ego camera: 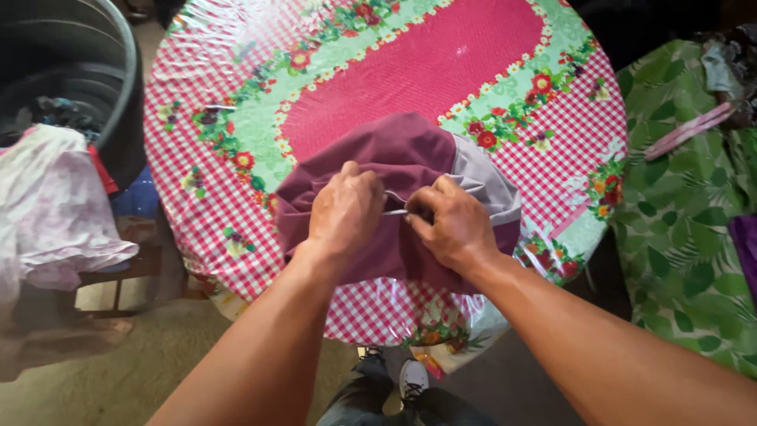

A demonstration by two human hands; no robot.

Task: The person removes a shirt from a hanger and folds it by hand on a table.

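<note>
A maroon garment (394, 154) with a grey lining part (481, 170) lies bunched near the front edge of a round table (441, 55) covered in red-checked, flowered plastic cloth. Both my hands rest on top of the garment. My left hand (343, 209) and my right hand (451, 225) pinch a thin white drawstring (394, 211) stretched between them. The fingers of both hands are closed on the cord and fabric.
A dark round bin (71, 71) stands at the left, with pale floral cloth (47, 205) piled on a stool beside it. A green leaf-patterned cover (686, 205) lies at the right, with a pink strip (686, 130) on it. My shoes (410, 379) show below the table edge.
</note>
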